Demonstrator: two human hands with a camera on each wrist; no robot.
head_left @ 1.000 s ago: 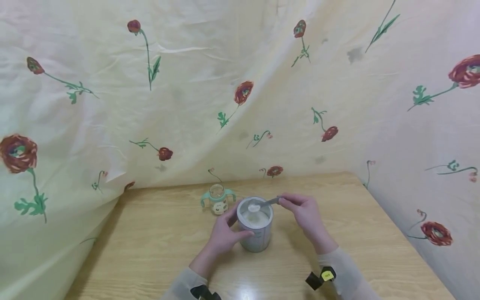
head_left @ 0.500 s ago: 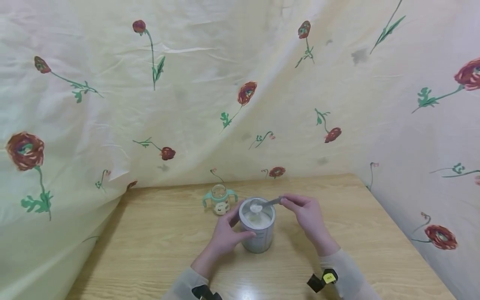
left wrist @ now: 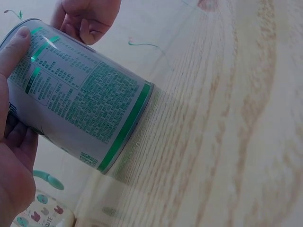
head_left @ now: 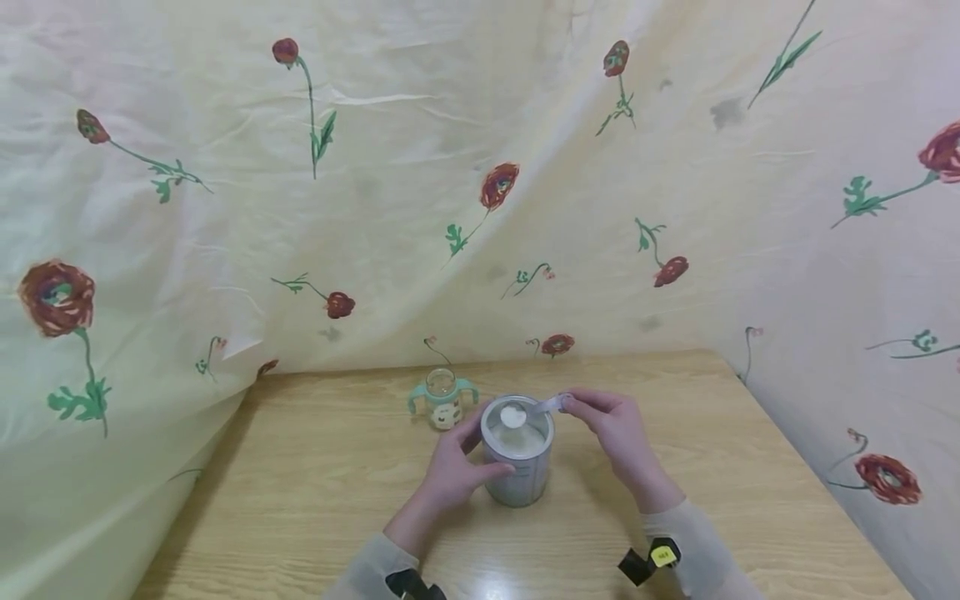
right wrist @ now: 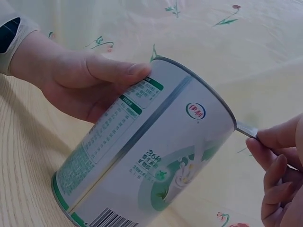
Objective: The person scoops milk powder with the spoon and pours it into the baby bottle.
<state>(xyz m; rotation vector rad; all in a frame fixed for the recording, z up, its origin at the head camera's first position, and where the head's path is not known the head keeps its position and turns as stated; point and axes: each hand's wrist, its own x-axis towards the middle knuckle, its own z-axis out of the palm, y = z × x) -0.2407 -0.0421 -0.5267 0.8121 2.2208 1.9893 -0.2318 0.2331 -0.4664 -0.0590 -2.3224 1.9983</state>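
An open milk powder tin (head_left: 517,487) stands upright on the wooden table, with pale powder inside. My left hand (head_left: 455,477) grips it from the left, thumb on the near side, fingers round the far side. In the left wrist view the tin (left wrist: 90,94) shows green print. My right hand (head_left: 611,429) pinches the handle of a measuring scoop (head_left: 551,406) over the rim. White powder fills the scoop's bowl, held just inside the tin's mouth. In the right wrist view, the handle (right wrist: 247,129) sticks out past the rim; the bowl is hidden there.
A baby bottle (head_left: 444,412) with two mint-green handles stands uncapped behind and left of the tin, close to my left fingers. Floral cloth (head_left: 405,208) hangs behind the wooden table (head_left: 315,500) and along its sides.
The scoop has turned slightly in my right fingers, its bowl now showing a rounder, whiter face and its handle looking paler. My left hand keeps its hold on the tin. The head view shifted slightly.
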